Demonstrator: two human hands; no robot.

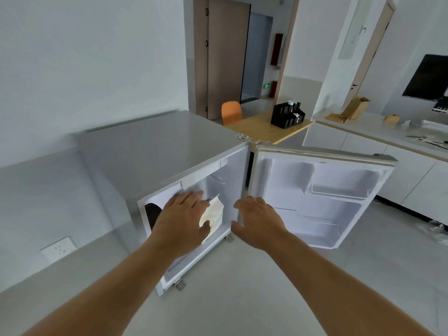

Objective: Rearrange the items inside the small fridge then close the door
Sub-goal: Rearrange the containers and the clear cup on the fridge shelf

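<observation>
Pale grey floor point(242, 299) across the bottom of the frame, white wall w/ a socket point(59, 248) at lower left. Upper centre: brown door, and an orange chair point(231, 112) behind a wooden table point(264, 130) carrying a black organiser point(287, 115). Right side: white counter point(363, 132) w/ a brown paper bag point(356, 107) and small bits too blurred to ID.

Small fridge point(157, 151) sits on the floor at frame centre, grey top, opening facing lower right toward the camera. Its door point(320, 195) is swung wide to the right, hinged at the top-centre corner, inner side showing; door shelves look bare.

Inside the fridge, centre of frame: a pale cream bag point(213, 218) standing roughly upright, long axis approx vertical, leaning a bit left, folded top pointing up. A dark rounded item point(151, 212) sits at the left of the cavity, mostly hidden; can't tell what it is.

Left hand point(184, 214) reaches into the opening, fingers loosely extended over the bag's left side, thumb against its front lower edge, so it's clasping the bag btw thumb and fingers. Right hand point(257, 219) is open, fingers slightly curled, thumb out, at the fridge's right front edge next to the hinge side; holds nothing, contact w/ the frame can't be told for sure.
</observation>
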